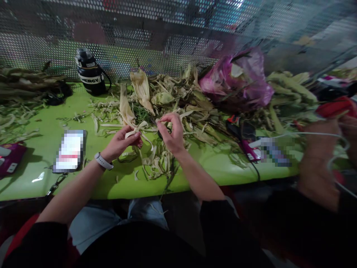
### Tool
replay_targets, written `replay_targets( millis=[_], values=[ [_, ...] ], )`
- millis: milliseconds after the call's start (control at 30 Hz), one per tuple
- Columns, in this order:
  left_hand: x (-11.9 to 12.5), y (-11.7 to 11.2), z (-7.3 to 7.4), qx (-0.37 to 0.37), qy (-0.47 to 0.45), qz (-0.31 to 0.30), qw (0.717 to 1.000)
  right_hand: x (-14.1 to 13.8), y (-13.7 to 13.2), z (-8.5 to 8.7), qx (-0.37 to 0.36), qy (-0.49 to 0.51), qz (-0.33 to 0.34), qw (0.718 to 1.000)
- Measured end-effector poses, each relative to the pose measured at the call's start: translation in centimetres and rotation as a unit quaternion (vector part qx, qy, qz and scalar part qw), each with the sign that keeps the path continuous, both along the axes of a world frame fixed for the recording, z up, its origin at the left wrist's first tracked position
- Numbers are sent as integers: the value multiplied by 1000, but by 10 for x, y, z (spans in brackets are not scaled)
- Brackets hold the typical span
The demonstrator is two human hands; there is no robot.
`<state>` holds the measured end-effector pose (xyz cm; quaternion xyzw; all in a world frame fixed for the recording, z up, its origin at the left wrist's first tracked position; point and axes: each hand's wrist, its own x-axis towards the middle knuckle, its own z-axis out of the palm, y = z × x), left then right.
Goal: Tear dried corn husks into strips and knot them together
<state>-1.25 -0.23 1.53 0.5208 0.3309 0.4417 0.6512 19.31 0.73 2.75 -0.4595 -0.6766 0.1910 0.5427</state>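
Observation:
My left hand (122, 143), with a white watch on its wrist, is closed round a pale corn husk strip (133, 133) above the green table (44, 156). My right hand (172, 134) pinches the other end of that husk between thumb and fingertips. A longer husk leaf (125, 108) rises from the left hand. Torn husk strips (156, 163) lie under both hands.
A heap of husks and corn (181, 96) fills the table's back, with a purple plastic bag (237, 80) on it. A black bottle (90, 72) stands back left by a perforated metal screen. A phone (69, 150) lies left. Another person's arm (320, 160) is at right.

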Motion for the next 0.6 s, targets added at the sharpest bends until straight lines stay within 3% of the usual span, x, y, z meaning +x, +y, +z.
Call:
replay_targets(
  millis=[67,133,200,600],
  values=[
    [0,0,0,19,10,1,1000,-3,-5,1,-58,-42,93,993],
    [0,0,-1,45,26,-1,999,-7,-10,1,-150,-70,226,960],
    [-1,0,-2,67,39,0,997,-11,-13,0,-204,-67,300,929],
    [1,-1,-4,56,9,-24,998,-3,-8,6,-240,-122,374,887]
  ],
)
